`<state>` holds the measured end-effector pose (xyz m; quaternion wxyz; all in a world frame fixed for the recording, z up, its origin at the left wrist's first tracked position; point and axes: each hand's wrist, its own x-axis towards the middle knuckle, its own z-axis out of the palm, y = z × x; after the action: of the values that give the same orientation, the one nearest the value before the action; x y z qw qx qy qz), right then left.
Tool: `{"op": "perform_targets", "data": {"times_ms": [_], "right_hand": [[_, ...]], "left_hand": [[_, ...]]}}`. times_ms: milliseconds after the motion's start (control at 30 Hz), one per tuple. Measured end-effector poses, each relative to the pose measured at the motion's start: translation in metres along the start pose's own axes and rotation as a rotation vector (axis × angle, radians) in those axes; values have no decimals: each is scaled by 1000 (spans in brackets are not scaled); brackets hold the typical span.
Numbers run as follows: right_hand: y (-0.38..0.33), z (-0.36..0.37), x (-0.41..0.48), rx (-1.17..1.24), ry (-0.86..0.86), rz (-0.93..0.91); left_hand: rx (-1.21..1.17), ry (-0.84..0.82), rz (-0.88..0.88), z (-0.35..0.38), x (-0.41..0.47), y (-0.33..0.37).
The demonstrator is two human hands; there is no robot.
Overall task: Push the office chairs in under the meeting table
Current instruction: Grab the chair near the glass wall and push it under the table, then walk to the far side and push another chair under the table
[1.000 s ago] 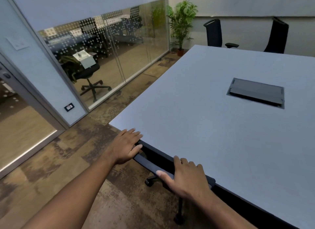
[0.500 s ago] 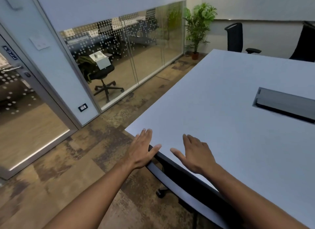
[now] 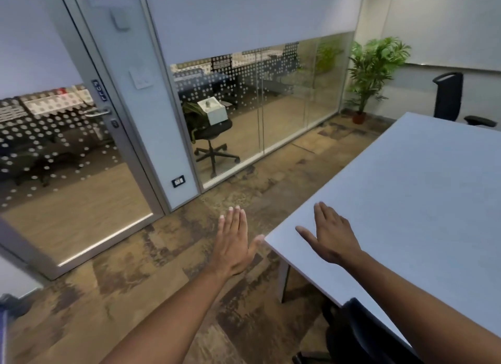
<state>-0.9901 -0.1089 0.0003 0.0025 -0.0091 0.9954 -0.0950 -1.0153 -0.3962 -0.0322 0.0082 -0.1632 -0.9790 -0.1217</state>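
Observation:
The grey meeting table [image 3: 412,201] fills the right side. A black office chair [image 3: 360,334] is tucked under its near edge at the bottom right; only its back top shows. My left hand [image 3: 233,244] hovers flat and open over the carpet, just left of the table's corner, holding nothing. My right hand [image 3: 330,236] is open, fingers spread, over the table's near corner. A second black chair [image 3: 450,98] stands at the far side of the table, its backrest and one armrest visible.
A glass wall with a dotted film and a glass door [image 3: 76,157] run along the left. A potted plant [image 3: 371,73] stands in the far corner. Another chair [image 3: 211,136] sits behind the glass. Patterned carpet [image 3: 162,268] lies between the table and the wall.
Both hands have come off the chair's back and lifted. The view has swung left, so the tucked chair now sits at the bottom right.

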Motion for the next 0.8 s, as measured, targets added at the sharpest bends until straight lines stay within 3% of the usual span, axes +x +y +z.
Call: {"op": "perform_targets", "data": {"times_ms": [300,800], "right_hand": [[-71,39,137,8,67,-40],[-70,102,443,27,108,82]], "left_hand": [[137,13,-20,-11,92,-103],[167,-98,61,-9,397,-228]]}}
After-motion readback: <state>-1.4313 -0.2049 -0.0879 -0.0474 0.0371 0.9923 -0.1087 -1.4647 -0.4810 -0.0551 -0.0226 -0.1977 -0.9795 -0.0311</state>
